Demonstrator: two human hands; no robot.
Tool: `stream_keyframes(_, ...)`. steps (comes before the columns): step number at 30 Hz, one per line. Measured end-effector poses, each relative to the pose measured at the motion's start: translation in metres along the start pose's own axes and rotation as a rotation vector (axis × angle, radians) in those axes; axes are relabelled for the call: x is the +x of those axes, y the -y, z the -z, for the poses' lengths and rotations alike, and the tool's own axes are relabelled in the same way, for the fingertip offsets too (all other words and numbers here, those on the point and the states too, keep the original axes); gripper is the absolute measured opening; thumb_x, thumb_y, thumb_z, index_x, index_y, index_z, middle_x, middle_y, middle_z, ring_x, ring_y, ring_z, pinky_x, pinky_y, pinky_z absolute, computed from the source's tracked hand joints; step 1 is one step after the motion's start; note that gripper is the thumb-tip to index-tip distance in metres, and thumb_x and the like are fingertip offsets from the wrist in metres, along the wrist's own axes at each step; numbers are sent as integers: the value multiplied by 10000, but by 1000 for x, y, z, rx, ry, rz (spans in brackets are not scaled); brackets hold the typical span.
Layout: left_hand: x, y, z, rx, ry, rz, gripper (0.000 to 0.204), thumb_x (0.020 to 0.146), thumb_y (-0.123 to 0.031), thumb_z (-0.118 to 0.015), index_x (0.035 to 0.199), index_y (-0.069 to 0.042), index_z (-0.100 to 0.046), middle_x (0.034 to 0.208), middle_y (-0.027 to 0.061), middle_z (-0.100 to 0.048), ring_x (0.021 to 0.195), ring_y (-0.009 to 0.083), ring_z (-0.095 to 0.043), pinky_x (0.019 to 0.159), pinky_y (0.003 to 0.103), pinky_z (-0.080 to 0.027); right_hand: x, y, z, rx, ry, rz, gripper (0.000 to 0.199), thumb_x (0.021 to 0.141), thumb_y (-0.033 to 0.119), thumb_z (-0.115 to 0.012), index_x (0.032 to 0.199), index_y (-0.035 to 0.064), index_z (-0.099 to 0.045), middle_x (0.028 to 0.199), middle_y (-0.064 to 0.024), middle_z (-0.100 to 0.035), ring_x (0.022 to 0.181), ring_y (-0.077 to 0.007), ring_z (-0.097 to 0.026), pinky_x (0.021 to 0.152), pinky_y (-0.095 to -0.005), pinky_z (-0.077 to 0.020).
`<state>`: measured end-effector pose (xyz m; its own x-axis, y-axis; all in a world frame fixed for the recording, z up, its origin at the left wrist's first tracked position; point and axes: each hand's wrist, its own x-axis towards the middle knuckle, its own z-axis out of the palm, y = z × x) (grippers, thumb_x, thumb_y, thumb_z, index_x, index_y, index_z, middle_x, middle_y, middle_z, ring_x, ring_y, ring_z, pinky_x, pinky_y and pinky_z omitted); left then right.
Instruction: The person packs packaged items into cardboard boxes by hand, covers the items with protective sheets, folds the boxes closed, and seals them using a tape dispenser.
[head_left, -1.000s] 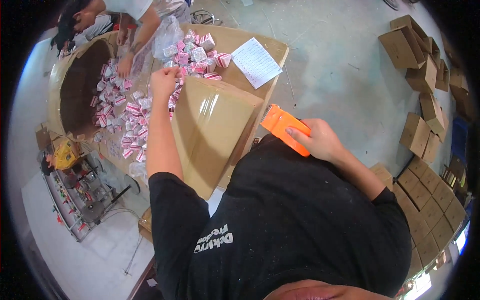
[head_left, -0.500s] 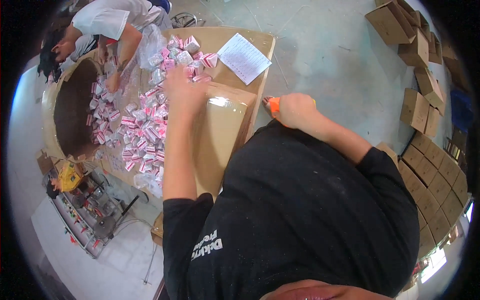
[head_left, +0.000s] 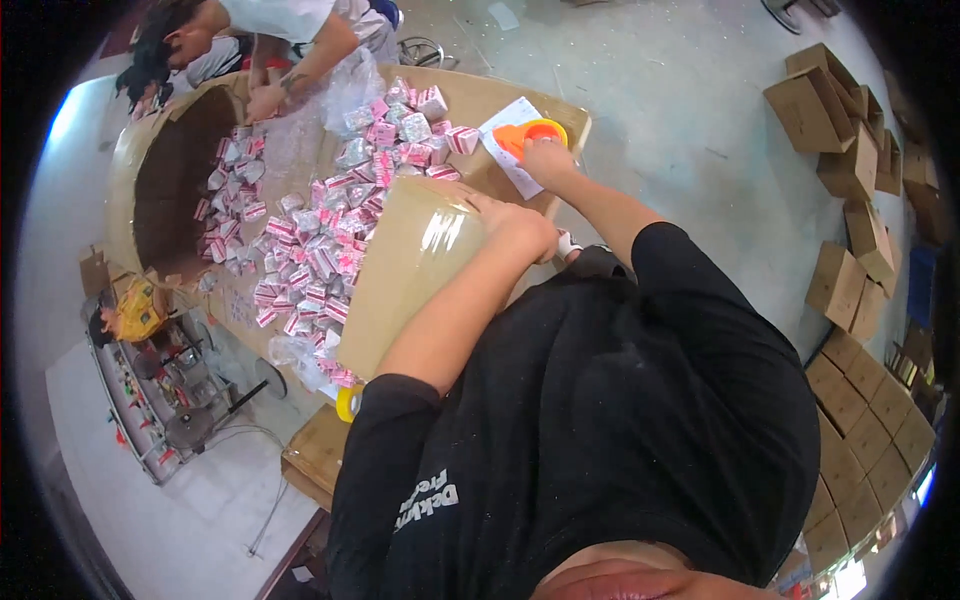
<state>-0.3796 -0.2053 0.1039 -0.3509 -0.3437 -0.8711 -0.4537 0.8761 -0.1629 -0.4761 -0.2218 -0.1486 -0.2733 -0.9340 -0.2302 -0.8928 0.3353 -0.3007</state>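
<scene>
My right hand (head_left: 548, 163) grips an orange tape dispenser (head_left: 514, 138) with a yellow roll end. It hangs over a printed sheet of paper (head_left: 528, 182) at the table's far right corner. My left hand (head_left: 515, 228) lies against the right end of a closed cardboard box (head_left: 395, 265), fingers stretched along its edge. A shiny strip of clear tape shows on the box's face. Left of and beyond the box spreads a pile of small pink-and-silver wrapped packets (head_left: 310, 240).
A large cardboard drum (head_left: 125, 210) lies open toward the packets. A person in a white shirt (head_left: 285, 15) works at the far left. A yellow tape roll (head_left: 348, 403) sits by the box's near end. Open cartons (head_left: 810, 100) and stacked boxes (head_left: 870, 430) stand on the right.
My right hand has brought the tape dispenser from beside my body forward over the paper. My left hand has moved from above the packets to the box's right end. The box now sits differently angled.
</scene>
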Motion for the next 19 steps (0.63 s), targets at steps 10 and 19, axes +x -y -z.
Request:
stream_keyframes(10, -35, 89, -89, -985, -1276, -360, 292, 884, -192, -623, 1132, -37, -617, 1143, 192, -609, 1096, 377, -561, 964, 445, -437, -12, 97, 144, 1130, 211, 236, 564, 962, 444, -532, 1319, 8, -533, 1345, -199, -547, 1242, -310, -526, 1034, -401, -400)
stream_keyframes(19, -102, 188, -373, -1449, -851, 942, 767, 944, -511, -523, 1427, 58, -346, 1458, 310, -347, 1372, 467, -279, 1134, 514, -229, 66, 179, 103, 873, 634, 619, 491, 946, 331, -541, 1287, -21, -515, 1320, -210, -536, 1213, -296, -528, 1027, -399, -412)
